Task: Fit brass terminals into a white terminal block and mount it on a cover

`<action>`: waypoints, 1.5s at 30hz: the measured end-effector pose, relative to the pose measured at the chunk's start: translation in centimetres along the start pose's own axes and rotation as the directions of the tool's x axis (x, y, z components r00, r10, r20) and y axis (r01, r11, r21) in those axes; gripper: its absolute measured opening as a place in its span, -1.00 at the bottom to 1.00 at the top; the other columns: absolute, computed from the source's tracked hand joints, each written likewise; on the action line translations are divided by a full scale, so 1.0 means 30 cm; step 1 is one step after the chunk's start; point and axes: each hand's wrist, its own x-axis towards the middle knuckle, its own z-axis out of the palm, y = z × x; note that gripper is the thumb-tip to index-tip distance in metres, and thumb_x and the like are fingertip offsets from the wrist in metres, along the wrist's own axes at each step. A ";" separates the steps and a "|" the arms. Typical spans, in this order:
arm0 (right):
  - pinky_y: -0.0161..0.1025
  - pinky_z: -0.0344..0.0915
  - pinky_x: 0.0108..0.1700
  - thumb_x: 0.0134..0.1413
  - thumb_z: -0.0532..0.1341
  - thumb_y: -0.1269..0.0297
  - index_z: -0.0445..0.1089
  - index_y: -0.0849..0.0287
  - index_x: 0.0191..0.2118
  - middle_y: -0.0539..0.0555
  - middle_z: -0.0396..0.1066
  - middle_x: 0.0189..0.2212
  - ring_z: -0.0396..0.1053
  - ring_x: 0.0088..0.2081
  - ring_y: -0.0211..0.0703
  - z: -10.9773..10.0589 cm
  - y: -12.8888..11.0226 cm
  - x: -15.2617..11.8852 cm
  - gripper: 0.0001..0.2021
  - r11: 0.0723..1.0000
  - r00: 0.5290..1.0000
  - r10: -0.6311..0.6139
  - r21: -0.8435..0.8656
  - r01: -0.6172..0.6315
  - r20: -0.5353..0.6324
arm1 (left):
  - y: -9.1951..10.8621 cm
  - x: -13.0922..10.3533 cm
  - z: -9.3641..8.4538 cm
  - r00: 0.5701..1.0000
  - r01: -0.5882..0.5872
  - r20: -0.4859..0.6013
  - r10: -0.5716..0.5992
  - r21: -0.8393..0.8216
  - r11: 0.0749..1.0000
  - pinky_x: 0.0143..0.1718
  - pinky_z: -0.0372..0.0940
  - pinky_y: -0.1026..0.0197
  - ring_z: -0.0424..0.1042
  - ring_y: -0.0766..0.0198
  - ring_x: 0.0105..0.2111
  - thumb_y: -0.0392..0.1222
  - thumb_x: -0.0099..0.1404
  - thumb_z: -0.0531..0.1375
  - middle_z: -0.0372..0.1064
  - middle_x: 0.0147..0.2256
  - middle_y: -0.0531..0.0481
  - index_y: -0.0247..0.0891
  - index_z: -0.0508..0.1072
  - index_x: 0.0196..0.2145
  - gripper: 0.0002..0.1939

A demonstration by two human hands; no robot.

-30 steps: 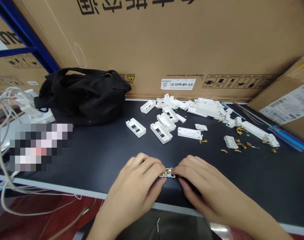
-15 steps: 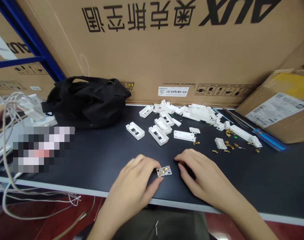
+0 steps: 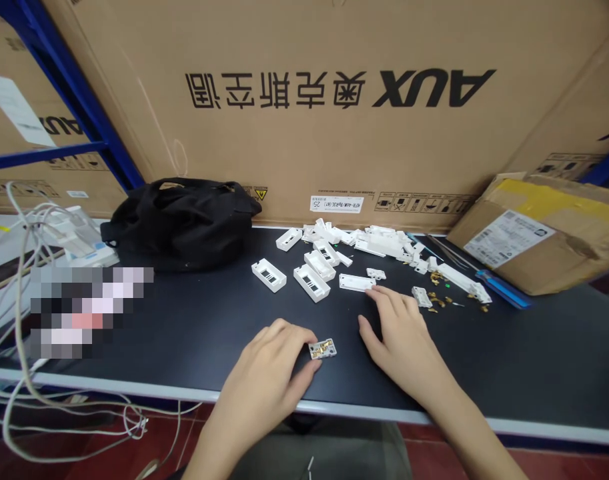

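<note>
My left hand [image 3: 277, 373] pinches a small white plastic piece [image 3: 323, 349] between thumb and forefinger, low over the black tabletop near its front edge. Brass-coloured metal parts sit in the face of that piece. My right hand [image 3: 401, 327] is spread with nothing in it, its fingertips near the right end of a flat white plastic strip [image 3: 354, 283]. Just behind those fingertips lies a small white plate with holes [image 3: 376, 273]. Another small white piece [image 3: 421, 297] rests to the right of this hand, beside scattered brass parts [image 3: 435, 300].
Several open white plastic housings [image 3: 311, 283] stand mid-table, backed by a heap of white parts [image 3: 384, 240]. A black bag [image 3: 181, 227] and tangled cables [image 3: 21, 280] occupy the left. On the right are a blue tool [image 3: 504, 289] and a taped carton [image 3: 524, 233]. A large cardboard box [image 3: 304, 147] stands behind.
My right hand has moved forward, away from the white piece towards the flat strip, and its fingers have spread. The left hand keeps its hold. The camera view has tilted upward.
</note>
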 end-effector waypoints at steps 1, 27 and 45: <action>0.17 0.34 0.12 0.37 0.08 0.18 0.31 0.25 0.20 0.32 0.38 0.16 0.29 0.17 0.27 0.002 0.002 -0.001 -0.60 1.000 1.000 0.008 -0.004 -0.008 0.008 | -0.001 -0.001 0.001 1.000 -0.002 0.001 0.002 0.003 1.000 -0.05 0.35 0.01 0.42 0.10 -0.12 -0.23 0.50 0.19 0.43 -0.10 0.05 -0.06 0.35 -0.02 -0.85; 0.02 0.34 -0.06 0.33 0.13 0.12 0.40 0.13 -0.04 0.20 0.50 -0.14 0.45 -0.14 0.11 -0.098 0.215 0.014 -0.75 0.996 0.985 0.083 -0.011 -0.086 -0.148 | 0.000 0.004 -0.003 0.999 -0.047 0.020 0.047 0.004 0.999 -0.06 0.41 -0.03 0.44 0.09 -0.09 -0.23 0.54 0.13 0.46 -0.07 0.01 -0.07 0.34 0.04 -0.84; 0.07 0.33 0.02 0.33 0.12 0.09 0.50 0.09 -0.13 0.14 0.58 -0.14 0.45 -0.12 0.12 -0.076 0.357 -0.057 -0.73 0.993 0.992 0.077 -0.086 -0.086 -0.099 | -0.009 0.003 0.006 0.999 -0.046 0.008 0.046 0.010 0.999 -0.03 0.42 -0.03 0.45 0.08 -0.07 -0.22 0.54 0.13 0.47 -0.04 0.01 -0.05 0.35 0.02 -0.85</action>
